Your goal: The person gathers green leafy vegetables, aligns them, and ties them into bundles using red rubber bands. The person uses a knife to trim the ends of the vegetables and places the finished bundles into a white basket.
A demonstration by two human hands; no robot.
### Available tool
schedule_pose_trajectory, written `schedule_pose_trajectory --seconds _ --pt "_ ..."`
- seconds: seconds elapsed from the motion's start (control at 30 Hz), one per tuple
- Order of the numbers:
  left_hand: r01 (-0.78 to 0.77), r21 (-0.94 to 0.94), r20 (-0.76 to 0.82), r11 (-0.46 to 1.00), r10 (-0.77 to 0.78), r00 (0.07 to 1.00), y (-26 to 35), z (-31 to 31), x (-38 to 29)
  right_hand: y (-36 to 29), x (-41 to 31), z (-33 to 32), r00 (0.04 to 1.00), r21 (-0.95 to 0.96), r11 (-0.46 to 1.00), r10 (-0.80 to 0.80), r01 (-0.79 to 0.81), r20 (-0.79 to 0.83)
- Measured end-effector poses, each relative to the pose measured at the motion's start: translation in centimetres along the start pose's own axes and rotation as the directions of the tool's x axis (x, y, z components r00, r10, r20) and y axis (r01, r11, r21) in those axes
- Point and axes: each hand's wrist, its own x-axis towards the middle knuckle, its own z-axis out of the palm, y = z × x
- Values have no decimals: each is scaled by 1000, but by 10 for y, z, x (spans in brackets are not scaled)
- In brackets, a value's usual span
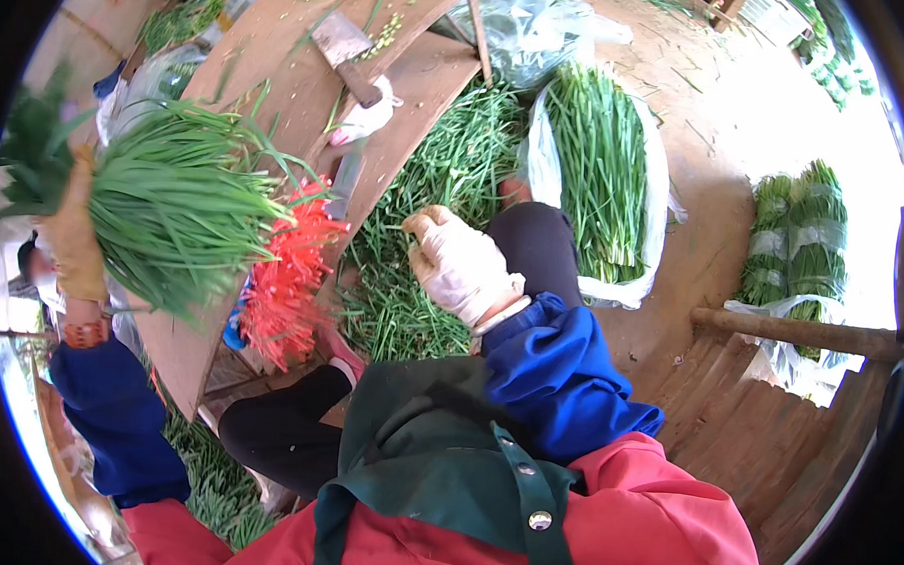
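My left hand (74, 228), in a yellowish glove, grips a thick bunch of long green leafy stalks (179, 198), like garlic chives, raised over the left part of the wooden table. The bunch's cut ends point right, beside a cluster of red plastic ties (292, 277) at the table edge. My right hand (460, 268), in a whitish glove, is held above my thigh with its fingers curled; whether something small is between them cannot be told. Beneath and beyond it lie loose green stalks (414, 311). A cleaver (348, 51) rests on the wooden table (259, 44).
A plastic-lined bundle of green stalks (601, 176) stands right of my knee. Farther right are wrapped bundles (818, 228) by a wooden pole (801, 332). A clear plastic bag (528, 31) lies beyond the table. Another person (40, 268) is partly visible at the far left.
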Motion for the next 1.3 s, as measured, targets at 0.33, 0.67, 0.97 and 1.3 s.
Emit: schedule_pose_trajectory --seconds 0.33,0.67,0.97,1.3 --pt "126 -399 -12 908 -142 990 28 -10 -44 7 -8 16 960 -30 999 39 -32 276" --pt "229 -942 77 245 -506 859 31 -127 -81 -10 -20 34 825 719 412 205 -560 526" --pt "41 -965 -88 261 -465 881 47 -176 -139 -103 -12 57 631 609 -167 -207 -776 748" --pt "-27 -938 -157 345 -355 921 78 -156 -162 -173 24 83 639 661 53 -212 -748 740"
